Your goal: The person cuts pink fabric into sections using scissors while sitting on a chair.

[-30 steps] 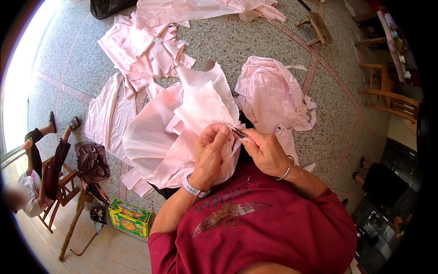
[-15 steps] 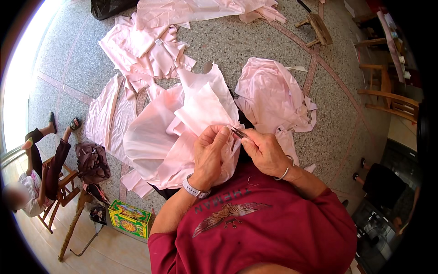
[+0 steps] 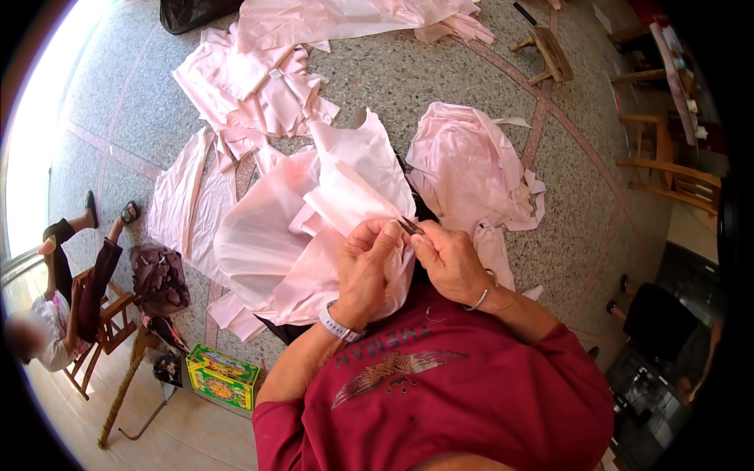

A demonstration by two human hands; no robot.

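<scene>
While lying across the lap above the red shirt [image 3: 471,392], pink garment [image 3: 314,228] being gripped by left hand [image 3: 365,267], fingers closed on its edge; beside it, right hand [image 3: 449,263] pinching small snips [image 3: 410,226] at the fabric.

small dark tool [image 3: 410,226]: only its tip shows between the hands; its kind is too small to tell.
pink garment [image 3: 314,235]: lower part hidden behind the left hand [image 3: 367,271].
seated person [image 3: 55,298]: face blurred, cut by the left rim.
black bag [image 3: 192,11]: cut off at top edge.
</scene>
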